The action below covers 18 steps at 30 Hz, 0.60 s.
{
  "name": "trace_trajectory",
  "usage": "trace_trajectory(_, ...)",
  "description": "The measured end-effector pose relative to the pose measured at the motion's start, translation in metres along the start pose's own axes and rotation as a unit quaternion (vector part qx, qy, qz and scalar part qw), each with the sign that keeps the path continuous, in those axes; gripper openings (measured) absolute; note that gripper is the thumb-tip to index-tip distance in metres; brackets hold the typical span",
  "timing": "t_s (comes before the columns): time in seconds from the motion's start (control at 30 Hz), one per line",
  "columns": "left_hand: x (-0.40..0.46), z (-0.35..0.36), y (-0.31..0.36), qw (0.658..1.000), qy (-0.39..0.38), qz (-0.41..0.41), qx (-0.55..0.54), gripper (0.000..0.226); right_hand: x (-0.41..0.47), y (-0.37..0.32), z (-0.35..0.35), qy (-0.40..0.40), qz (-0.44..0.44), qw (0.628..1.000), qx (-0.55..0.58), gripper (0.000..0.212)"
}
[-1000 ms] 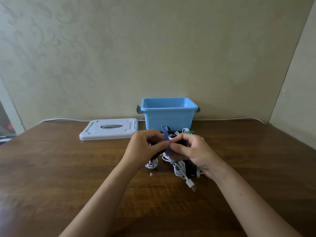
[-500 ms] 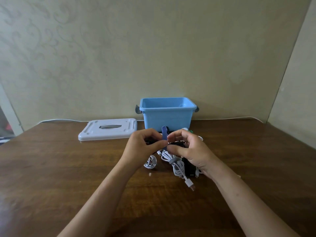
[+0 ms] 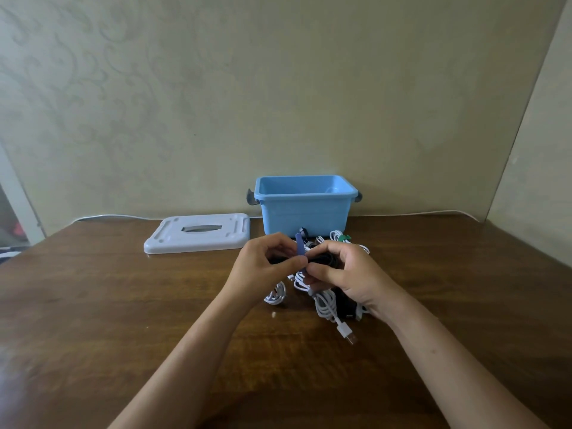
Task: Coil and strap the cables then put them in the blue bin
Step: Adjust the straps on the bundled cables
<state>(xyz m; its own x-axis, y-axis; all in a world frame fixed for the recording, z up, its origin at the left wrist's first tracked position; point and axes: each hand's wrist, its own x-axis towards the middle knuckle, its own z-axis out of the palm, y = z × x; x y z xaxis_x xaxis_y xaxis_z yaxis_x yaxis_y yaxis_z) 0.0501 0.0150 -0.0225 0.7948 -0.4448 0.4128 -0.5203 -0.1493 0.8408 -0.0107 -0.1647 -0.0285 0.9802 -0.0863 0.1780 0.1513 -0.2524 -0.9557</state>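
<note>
both hands meet just above the tabletop (image 3: pixel 123 305) in front of the bin (image 3: pixel 305 209). the left hand (image 3: pixel 263 267) pinches the blue strap (image 3: pixel 300 247), whose free end stands upright between the hands. the right hand (image 3: pixel 349 274) curls round a black coil (image 3: pixel 325 259), its long axis running left to right across the strap. the bin lies straight ahead, open. white cables (image 3: pixel 325 301) wait beneath the hands.

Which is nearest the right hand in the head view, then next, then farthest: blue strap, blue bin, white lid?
1. Blue strap, at the right hand's fingertips.
2. Blue bin, behind the hands.
3. White lid, far left, flat on the table.
</note>
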Motion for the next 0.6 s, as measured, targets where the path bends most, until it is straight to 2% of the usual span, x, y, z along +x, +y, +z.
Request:
trace_trajectory(0.23, 0.0017, 0.0016, -0.0046, 0.998, 0.010, -0.021, 0.060, 0.012, -0.0028, -0.0010, 0.0024, 0.019, -0.055, 0.990, -0.132, 0.025)
trace_trajectory(0.37, 0.0015, 0.0005, -0.0004, 0.999, 0.001, -0.022, 0.031, 0.013, -0.0023, 0.0001, 0.0034, 0.030, -0.080, 0.986, -0.145, 0.026)
trace_trajectory(0.47, 0.0010, 0.0003, 0.0009, 0.999, 0.009, -0.014, 0.033, 0.013, -0.0011, 0.0013, 0.0028, 0.019, -0.076, 0.989, -0.127, 0.027)
trace_trajectory(0.6, 0.0012, 0.0002, 0.0015, 0.998, 0.058, 0.009, 0.036, 0.014, -0.0020, -0.0009, 0.0022, -0.005, -0.024, 0.999, -0.020, 0.027)
